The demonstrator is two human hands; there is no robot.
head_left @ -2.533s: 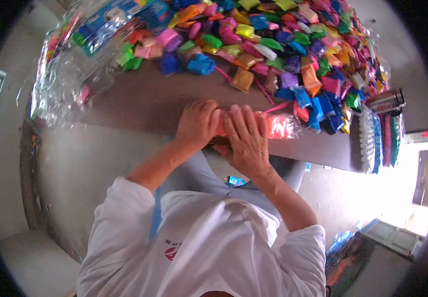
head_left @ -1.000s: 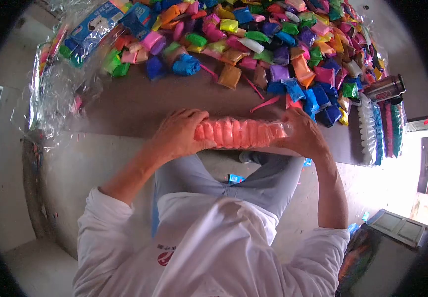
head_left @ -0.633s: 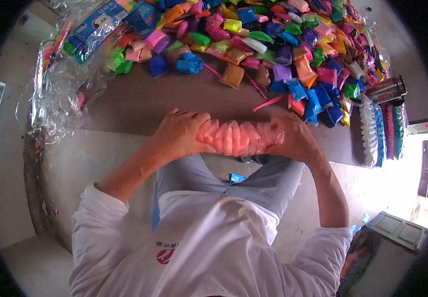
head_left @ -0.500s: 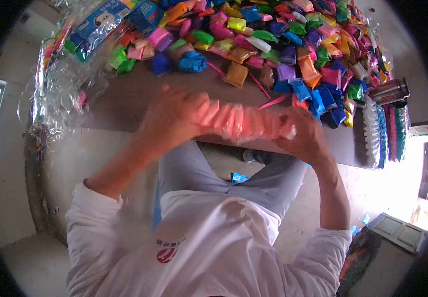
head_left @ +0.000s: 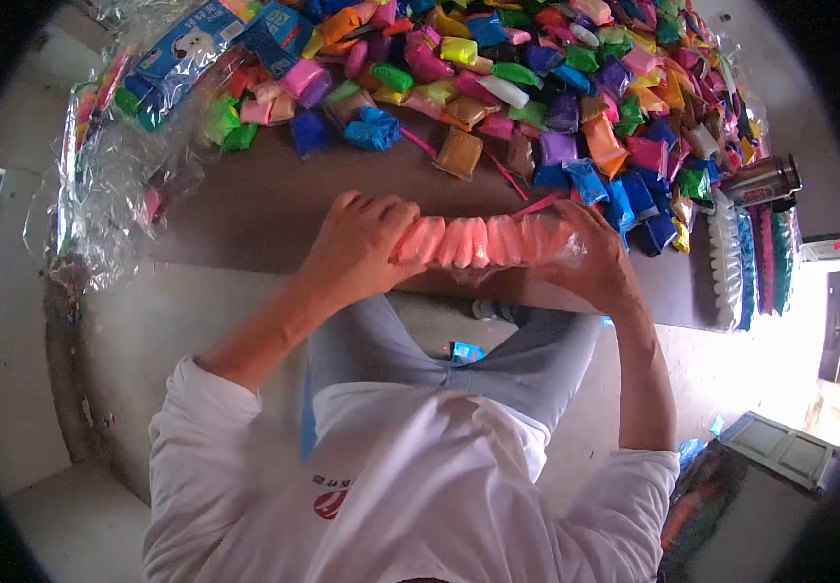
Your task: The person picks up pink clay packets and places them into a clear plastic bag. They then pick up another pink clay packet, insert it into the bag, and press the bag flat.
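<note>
My left hand (head_left: 366,243) and my right hand (head_left: 595,260) grip the two ends of a row of pink packets (head_left: 478,241) in clear plastic wrap. Several puffy pink pieces stand side by side between my palms, above the table's front edge. Fingers of both hands curl round the ends of the row. Loose clear film shows at the right end and underneath. Beyond my hands lies a large pile of small coloured packets (head_left: 517,73). A brown packet (head_left: 460,153) is at the pile's near edge.
Crumpled clear plastic bags (head_left: 114,209) cover the left end of the brown table (head_left: 245,209). Blue printed packaging (head_left: 191,49) lies at the back left. On the right are a metal cup (head_left: 762,182) and rows of white packets (head_left: 726,262) with blue, pink and green ones.
The pink row has stopped blurring and sits nearly level between my hands. My left hand has shifted slightly right and down.
</note>
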